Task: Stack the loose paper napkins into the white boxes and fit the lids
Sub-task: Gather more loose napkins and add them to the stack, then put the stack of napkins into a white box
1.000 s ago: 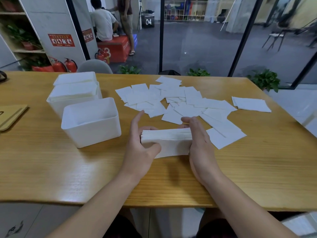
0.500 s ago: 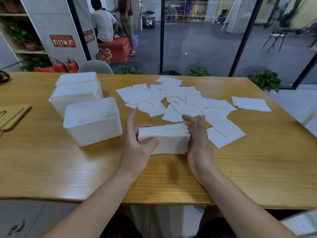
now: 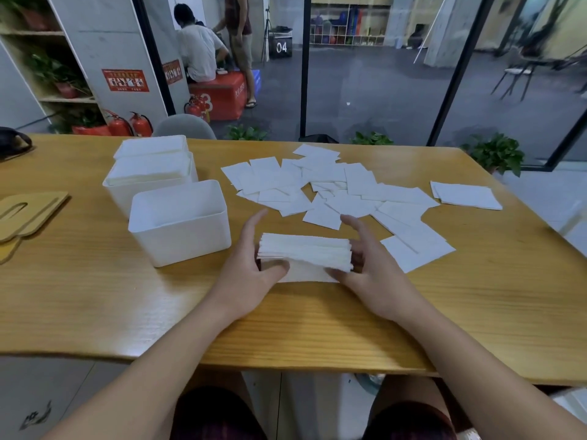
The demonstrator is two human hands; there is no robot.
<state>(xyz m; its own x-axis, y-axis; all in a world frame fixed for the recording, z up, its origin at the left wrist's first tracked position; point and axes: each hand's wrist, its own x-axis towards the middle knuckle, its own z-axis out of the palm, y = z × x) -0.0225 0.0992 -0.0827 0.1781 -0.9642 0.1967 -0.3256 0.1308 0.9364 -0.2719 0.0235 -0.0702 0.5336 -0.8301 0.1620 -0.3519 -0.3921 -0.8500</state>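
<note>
A thick stack of white paper napkins (image 3: 305, 252) stands on its edge on the wooden table (image 3: 95, 296) in front of me. My left hand (image 3: 251, 274) grips its left end, thumb in front and fingers behind. My right hand (image 3: 368, 268) grips the right end the same way. An empty white box (image 3: 181, 223) sits just left of my left hand. Behind it stand two more white boxes (image 3: 149, 176), both filled with napkins. Several loose napkins (image 3: 317, 185) lie scattered beyond the stack.
A small neat pile of napkins (image 3: 465, 195) lies at the right side of the table. Wooden lids (image 3: 28, 211) rest at the left edge. A black object (image 3: 12, 142) sits at the far left corner. A grey chair back (image 3: 184, 127) shows behind the table.
Both hands have squeezed the napkin stack closer together and squared it up. The stack now stands more upright between my palms, slightly nearer to me.
</note>
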